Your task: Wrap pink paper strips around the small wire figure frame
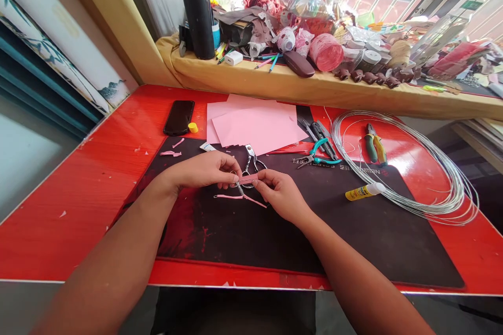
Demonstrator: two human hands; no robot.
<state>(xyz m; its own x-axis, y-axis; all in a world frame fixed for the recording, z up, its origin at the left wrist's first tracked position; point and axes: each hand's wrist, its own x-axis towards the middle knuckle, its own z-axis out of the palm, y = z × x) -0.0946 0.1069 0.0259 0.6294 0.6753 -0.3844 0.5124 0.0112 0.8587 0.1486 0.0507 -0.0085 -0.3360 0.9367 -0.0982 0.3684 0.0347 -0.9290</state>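
Note:
Near the middle of the dark mat, my left hand [212, 168] pinches a small wire figure [240, 190] by its upper part. Two thin limbs wrapped in pink paper spread from the figure's lower end, the left one ending in a small wire loop. My right hand [283, 196] pinches the right end of a narrow pink paper strip [248, 178], whose other end meets the wire at my left fingertips. Silver scissors [250, 153] lie just behind the hands, their handles partly covered by my fingers.
Pink paper sheets [259, 123], a black phone [178, 118] and a yellow cap [193, 127] lie behind. To the right are teal pliers [314, 154], a glue stick [364, 191], a wire coil [440, 178] and green-yellow pliers [375, 147]. A black bottle [197, 10] stands on the crowded sill.

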